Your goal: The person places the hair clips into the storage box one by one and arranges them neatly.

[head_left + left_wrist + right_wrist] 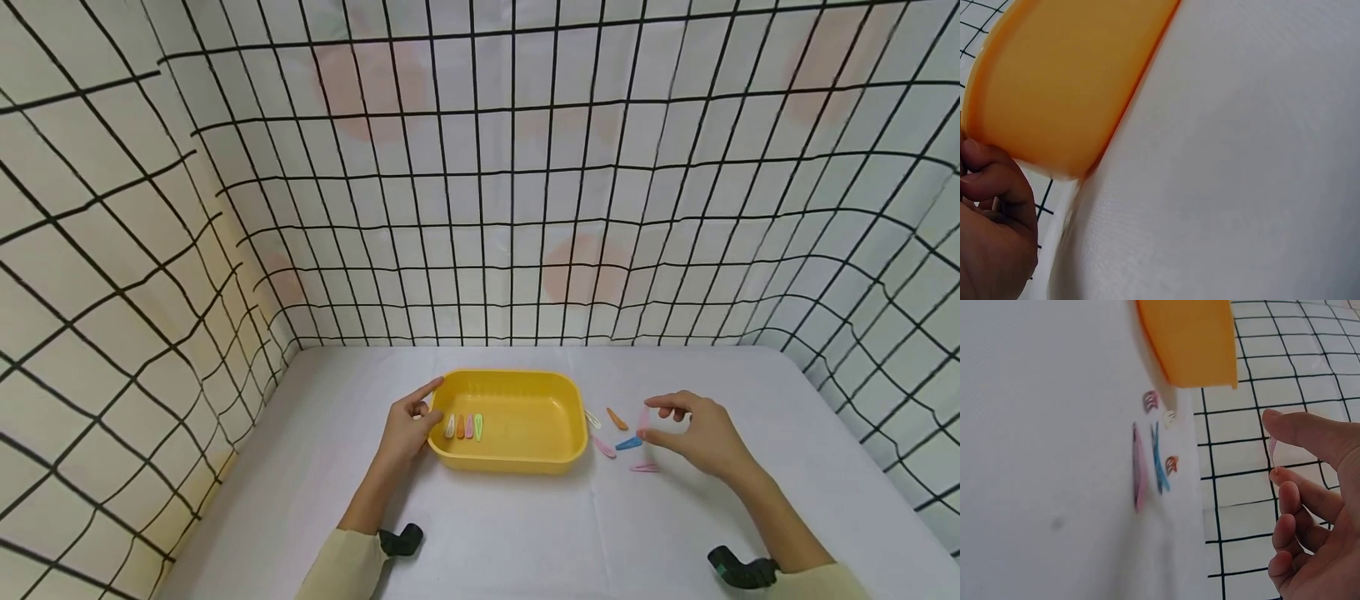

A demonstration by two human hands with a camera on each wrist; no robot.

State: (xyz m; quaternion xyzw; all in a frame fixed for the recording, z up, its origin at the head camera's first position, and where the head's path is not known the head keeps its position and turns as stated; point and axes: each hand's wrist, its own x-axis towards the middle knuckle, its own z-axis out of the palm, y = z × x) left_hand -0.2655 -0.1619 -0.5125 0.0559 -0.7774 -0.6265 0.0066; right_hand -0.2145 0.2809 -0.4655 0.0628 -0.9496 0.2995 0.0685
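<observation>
A yellow plastic tray point(510, 462) stands on the white table. My left hand point(405, 432) grips its left end, thumb over the rim. Inside, near that end, lie a white hair clip point(450, 427), an orange one point(461, 427), a pink one point(469, 426) and a green one point(478, 427) in a row. Right of the tray, my right hand point(705, 437) pinches a pink hair clip point(1272, 450) between thumb and index fingertip, above the table. Below it lie a blue clip point(628, 443) and another pink clip point(645, 468).
Between tray and right hand also lie an orange clip point(617, 418), a pale clip point(592, 418) and a pink clip point(603, 447). A white cloth wall with a black grid point(487, 200) rises behind the table and along both sides.
</observation>
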